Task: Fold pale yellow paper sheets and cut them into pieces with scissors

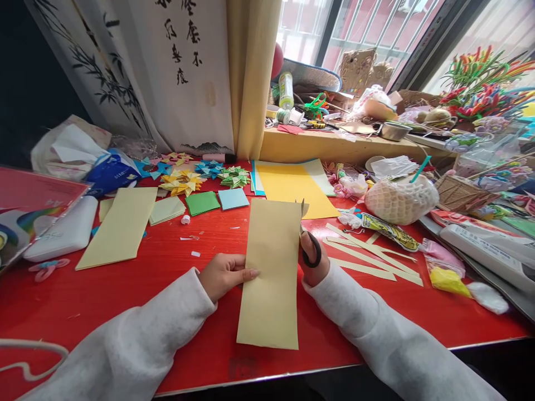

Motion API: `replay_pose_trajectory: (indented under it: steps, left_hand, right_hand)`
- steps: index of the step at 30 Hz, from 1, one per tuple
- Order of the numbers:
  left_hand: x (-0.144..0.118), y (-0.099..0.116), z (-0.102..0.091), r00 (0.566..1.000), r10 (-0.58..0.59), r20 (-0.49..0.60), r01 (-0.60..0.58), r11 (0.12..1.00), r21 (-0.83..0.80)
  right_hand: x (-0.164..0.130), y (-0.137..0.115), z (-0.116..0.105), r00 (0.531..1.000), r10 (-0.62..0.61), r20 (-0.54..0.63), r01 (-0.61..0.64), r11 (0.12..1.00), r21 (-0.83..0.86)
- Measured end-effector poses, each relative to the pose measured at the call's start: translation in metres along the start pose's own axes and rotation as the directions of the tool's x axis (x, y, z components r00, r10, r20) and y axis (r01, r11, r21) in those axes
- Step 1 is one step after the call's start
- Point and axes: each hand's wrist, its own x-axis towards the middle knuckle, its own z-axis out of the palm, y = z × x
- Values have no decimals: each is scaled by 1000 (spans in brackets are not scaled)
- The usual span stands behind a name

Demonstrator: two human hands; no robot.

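Note:
A long pale yellow sheet of paper (pixel 272 278) stands tilted above the red table, pinched at its left edge by my left hand (pixel 225 277). My right hand (pixel 315 264) grips a pair of scissors (pixel 311 252) by the dark handles. The blades reach the sheet's upper right edge, partly hidden behind it, and a small sliver of paper curls away there. To the right of my right hand lie several narrow pale yellow paper strips (pixel 376 259). Another pale yellow sheet (pixel 121 225) rests on the table at the left.
Behind the sheet are folded paper stars (pixel 184 182), green paper squares (pixel 203 203), blue squares (pixel 233 199) and large yellow paper (pixel 296 186). A netted round object (pixel 401 199) and craft packets crowd the right. A white case (pixel 62 229) stands left; a cable (pixel 33 348) lies near the front.

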Motion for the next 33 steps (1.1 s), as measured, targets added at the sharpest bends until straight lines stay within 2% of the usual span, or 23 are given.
replay_pose_trajectory:
  steps: [3, 8, 13, 19, 23, 26, 28, 29, 31, 33]
  left_hand:
    - [1, -1, 0, 1000, -2, 11, 2, 1000, -6]
    - [3, -3, -3, 999, 0, -33, 0, 1000, -9]
    - [5, -1, -9, 995, 8, -98, -12, 999, -38]
    - [12, -4, -20, 980, 29, -194, -34, 999, -18]
    - [14, -5, -24, 980, 45, -194, -54, 998, -43]
    - [11, 3, -25, 960, 67, -271, -75, 997, -19]
    - [7, 11, -26, 912, 142, -386, -147, 989, 17]
    - [5, 15, -27, 868, 197, -456, -199, 979, 44]
    - [1, 21, -32, 726, 318, -610, -299, 944, 137]
    - [-4, 25, -37, 590, 437, -679, -334, 898, 287]
  right_hand:
    - [0, 2, -2, 1000, 7, -6, -7, 1000, -11]
    - [2, 5, -4, 994, 27, -105, -30, 999, -27]
    - [5, 0, -4, 994, -50, -97, 49, 999, -7]
    - [10, -11, -8, 970, -117, -215, 103, 992, -76]
    - [14, -13, -15, 952, -163, -258, 98, 964, -247]
    - [17, -7, -22, 964, -176, -200, 66, 884, -463]
    - [17, -1, -26, 975, -180, -134, 73, 819, -570]
    - [17, 1, -27, 979, -176, -103, 78, 791, -607]
    - [16, 5, -28, 988, -149, -43, 82, 738, -670]
    - [15, 7, -29, 991, -130, 29, 110, 668, -736]
